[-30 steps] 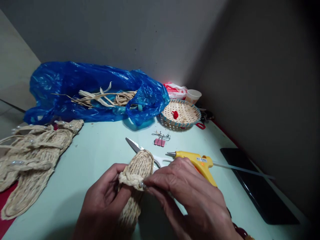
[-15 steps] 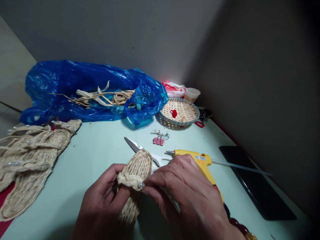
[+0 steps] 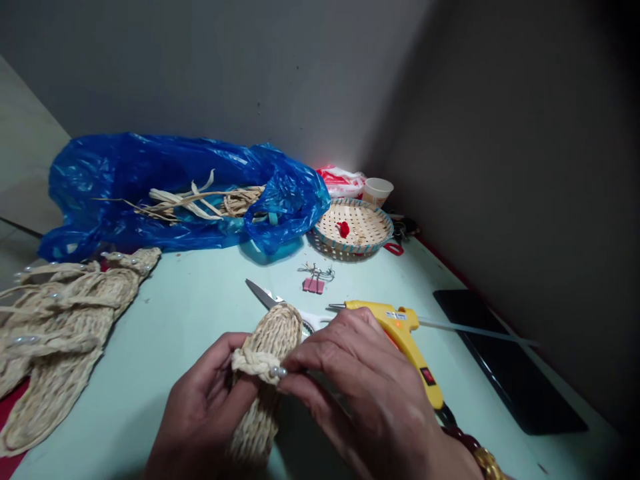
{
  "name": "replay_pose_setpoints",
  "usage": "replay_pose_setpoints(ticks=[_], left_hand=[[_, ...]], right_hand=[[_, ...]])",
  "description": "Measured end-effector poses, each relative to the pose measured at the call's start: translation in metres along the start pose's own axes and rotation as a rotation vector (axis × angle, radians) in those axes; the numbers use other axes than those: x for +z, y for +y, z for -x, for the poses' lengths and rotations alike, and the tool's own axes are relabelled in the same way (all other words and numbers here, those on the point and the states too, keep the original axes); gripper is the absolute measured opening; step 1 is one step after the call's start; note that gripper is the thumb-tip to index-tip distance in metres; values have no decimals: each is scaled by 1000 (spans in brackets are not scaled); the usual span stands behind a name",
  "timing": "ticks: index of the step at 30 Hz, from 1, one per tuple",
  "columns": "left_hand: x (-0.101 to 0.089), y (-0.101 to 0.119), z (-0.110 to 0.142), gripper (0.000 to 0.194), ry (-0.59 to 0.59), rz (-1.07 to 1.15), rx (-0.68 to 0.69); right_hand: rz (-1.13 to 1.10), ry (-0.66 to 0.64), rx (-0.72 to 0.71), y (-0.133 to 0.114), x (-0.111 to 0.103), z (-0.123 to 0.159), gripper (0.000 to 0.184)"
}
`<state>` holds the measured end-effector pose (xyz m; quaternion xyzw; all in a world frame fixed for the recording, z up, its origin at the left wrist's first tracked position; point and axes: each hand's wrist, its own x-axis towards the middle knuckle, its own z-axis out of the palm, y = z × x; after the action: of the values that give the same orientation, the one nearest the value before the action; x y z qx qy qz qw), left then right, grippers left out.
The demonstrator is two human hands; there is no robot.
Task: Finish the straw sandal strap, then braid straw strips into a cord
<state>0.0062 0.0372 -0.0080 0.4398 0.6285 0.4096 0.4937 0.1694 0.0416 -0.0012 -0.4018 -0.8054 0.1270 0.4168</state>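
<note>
A small woven straw slipper (image 3: pixel 276 328) with a braided strap (image 3: pixel 256 361) is gripped by my left hand (image 3: pixel 203 403), whose thumb presses under the strap. My right hand (image 3: pixel 357 383) pinches with thumb and fingertips at pearl beads (image 3: pixel 278 371) on the strap's right end. The fingertips partly cover the beads, and the slipper's lower part is shaded and partly behind my left hand. Scissors (image 3: pixel 261 292) lie behind the slipper, their white handle partly hidden. Beside my right hand rests a yellow glue gun (image 3: pixel 407 337) with a glue stick (image 3: pixel 465 327) in its back.
Several pearl-trimmed woven slippers (image 3: pixel 75 333) are piled at left. A blue plastic bag (image 3: pixel 100 173) of straw strips (image 3: pixel 195 203) lies along the wall. Farther right are a woven basket (image 3: pixel 380 230), a paper cup (image 3: pixel 378 192), a pink binder clip (image 3: pixel 313 286) and a black tablet-like slab (image 3: pixel 520 380).
My right fingertips have shifted slightly on the strap's end, and two pearl beads show more clearly there. The whole view has drifted a little. My left hand keeps its grip.
</note>
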Motion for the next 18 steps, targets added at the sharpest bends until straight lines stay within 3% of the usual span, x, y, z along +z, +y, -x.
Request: replay_pose_setpoints(ticks=[10,15,18], left_hand=[[-5,-9,-2,26,-153,266,-129],[-4,-10,-2,21,-143,241,-107],[-2,-9,-1,21,-122,234,-111]], right_hand=[[-50,-25,76,-8,-13,-4,13],[-144,-20,71,-4,-12,-6,12],[-177,-12,145,0,-18,-8,11]])
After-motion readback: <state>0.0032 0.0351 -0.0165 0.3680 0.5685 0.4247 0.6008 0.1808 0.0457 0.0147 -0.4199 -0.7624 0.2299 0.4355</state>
